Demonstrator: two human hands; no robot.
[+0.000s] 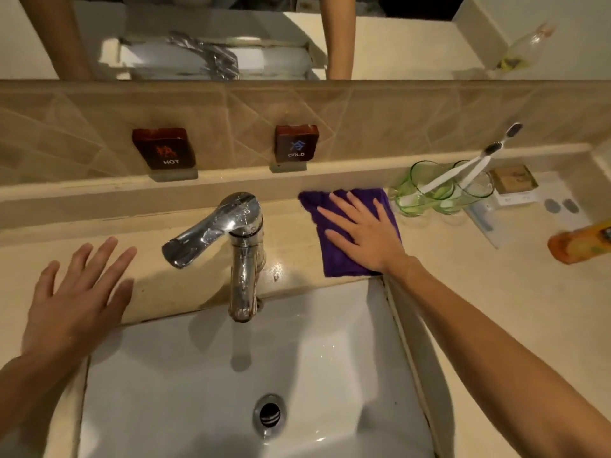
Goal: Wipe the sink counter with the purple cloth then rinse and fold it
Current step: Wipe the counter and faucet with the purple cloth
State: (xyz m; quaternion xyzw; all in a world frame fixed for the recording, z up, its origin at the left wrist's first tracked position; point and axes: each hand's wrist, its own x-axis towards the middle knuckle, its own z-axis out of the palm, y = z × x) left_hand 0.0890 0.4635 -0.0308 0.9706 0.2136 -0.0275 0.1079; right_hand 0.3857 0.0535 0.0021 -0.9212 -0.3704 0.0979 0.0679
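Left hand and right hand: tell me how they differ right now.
The right hand presses flat on the purple cloth, right of the faucet; the left hand has no cloth under it, left of the faucet. The right hand lies nearer the backsplash, the left hand nearer the basin's edge. Both are open, fingers spread.

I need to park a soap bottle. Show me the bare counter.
Bare beige counter lies right of the white sink basin, below the orange bottle. Crowded: the back right corner, with green glass tumblers beside the purple cloth.
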